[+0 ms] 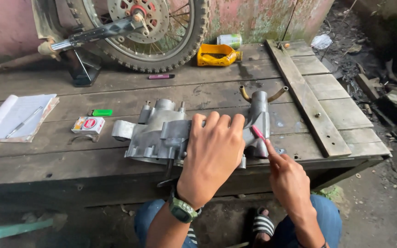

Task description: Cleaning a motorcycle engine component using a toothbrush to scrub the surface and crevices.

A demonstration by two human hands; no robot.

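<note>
Here, listed from largest to smallest.

Table (116,158): weathered wooden planks, oil-stained, with a loose plank (306,98) lying across its right end.

Motorcycle wheel (148,32): knobby tyre, spokes and brake disc, standing at the table's far edge on a black stand (81,69).

Engine casing (161,133): grey cast metal, lying near the table's front edge at centre, with two curved brass-coloured pipes at its far right end. It appears stripped and bare; no bolts or loose parts lie beside it, so the work on it looks mid-way, a judgement only.

Left hand (212,154): laid flat on the casing, fingers pressed together and curled over its top edge, steadying it. A green watch (182,210) sits on the wrist.

Right hand (288,177): just right of the casing, fingers pinching a small pink tool (258,132), its tip against the casing's right side.

Notebook (17,115): open at far left, a pen resting on it.

Containers: a yellow bottle (217,55) cut open along its side, dark inside, contents not readable; a green-and-white can (229,40) behind it, contents hidden; a small red-and-white box (88,125), closed.

Green lighter (101,112): beside the box.

Pink marker (161,76): near the tyre.
</note>
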